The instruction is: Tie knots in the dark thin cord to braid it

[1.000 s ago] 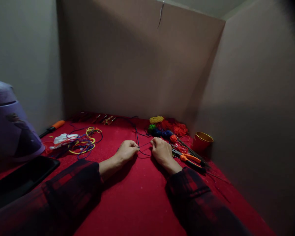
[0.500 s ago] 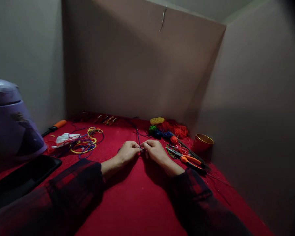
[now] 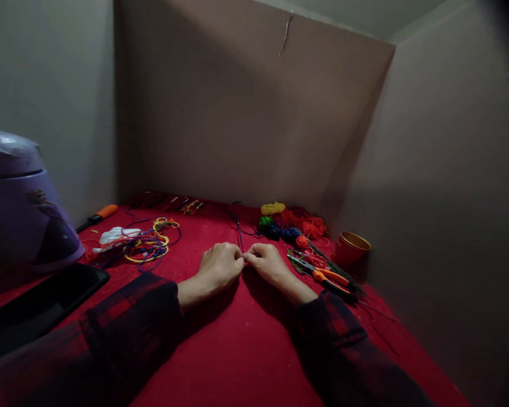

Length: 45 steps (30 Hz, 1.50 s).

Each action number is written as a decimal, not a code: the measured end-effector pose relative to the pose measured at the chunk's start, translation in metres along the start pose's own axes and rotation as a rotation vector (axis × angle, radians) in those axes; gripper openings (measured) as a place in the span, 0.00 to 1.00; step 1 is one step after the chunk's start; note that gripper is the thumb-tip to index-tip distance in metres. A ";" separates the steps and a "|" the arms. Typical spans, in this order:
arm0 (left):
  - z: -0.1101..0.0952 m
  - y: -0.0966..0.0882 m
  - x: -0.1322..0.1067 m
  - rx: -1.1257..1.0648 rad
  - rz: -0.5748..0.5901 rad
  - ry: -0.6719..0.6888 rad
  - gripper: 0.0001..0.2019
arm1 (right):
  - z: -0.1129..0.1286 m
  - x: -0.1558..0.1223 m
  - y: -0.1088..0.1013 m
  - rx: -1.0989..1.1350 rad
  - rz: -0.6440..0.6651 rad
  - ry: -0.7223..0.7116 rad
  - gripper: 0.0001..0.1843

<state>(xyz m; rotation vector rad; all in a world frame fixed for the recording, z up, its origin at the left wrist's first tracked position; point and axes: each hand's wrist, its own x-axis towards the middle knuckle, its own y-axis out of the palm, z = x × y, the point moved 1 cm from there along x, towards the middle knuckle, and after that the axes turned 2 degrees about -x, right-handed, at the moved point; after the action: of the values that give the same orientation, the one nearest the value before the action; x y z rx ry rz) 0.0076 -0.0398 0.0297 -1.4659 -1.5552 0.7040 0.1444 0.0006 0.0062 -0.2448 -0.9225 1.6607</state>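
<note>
Dark blue cord is pinched right where the two hands meet, fingertips closed tight on it; the left hand and right hand were spread apart a second ago and are now brought knuckle to knuckle, so a knot looks like it's being cinched. From the pinch, the cord is run away across the red cloth. Orange-handled pliers and yarn balls are left just beside the right hand.

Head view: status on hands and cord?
Left hand and right hand fingertip to fingertip, both pinched on dark blue cord. Cord runs back across red cloth. Orange-handled pliers beside right hand, apart.
</note>
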 end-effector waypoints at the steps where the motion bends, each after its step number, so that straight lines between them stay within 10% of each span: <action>1: -0.003 -0.002 -0.003 0.039 -0.008 0.019 0.13 | 0.000 0.000 0.001 0.034 0.005 0.035 0.10; 13: -0.029 0.010 -0.041 0.171 0.067 0.524 0.12 | 0.005 -0.005 -0.010 0.502 0.191 0.278 0.06; 19: -0.018 0.007 -0.019 -0.409 -0.205 0.032 0.04 | 0.002 -0.005 -0.007 0.572 0.176 0.271 0.05; 23: -0.009 0.017 -0.003 -0.834 0.081 -0.245 0.11 | 0.005 -0.007 -0.009 0.542 0.199 0.272 0.06; 26: -0.007 0.021 0.000 -1.071 0.307 -0.244 0.08 | 0.006 -0.007 -0.010 0.536 0.211 0.260 0.07; 30: -0.004 0.020 0.003 -1.037 0.332 -0.268 0.06 | 0.006 -0.007 -0.010 0.581 0.230 0.275 0.08; 40: 0.002 -0.001 0.006 -0.412 -0.280 -0.022 0.11 | 0.005 -0.007 -0.009 0.569 0.213 0.255 0.06; 45: 0.001 0.018 0.008 -0.661 0.058 -0.112 0.10 | 0.002 -0.006 -0.008 0.571 0.232 0.226 0.05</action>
<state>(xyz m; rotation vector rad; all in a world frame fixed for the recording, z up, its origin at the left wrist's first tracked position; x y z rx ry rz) 0.0155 -0.0291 0.0153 -1.9762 -1.9480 0.3079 0.1507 -0.0053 0.0109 -0.1462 -0.2339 1.9887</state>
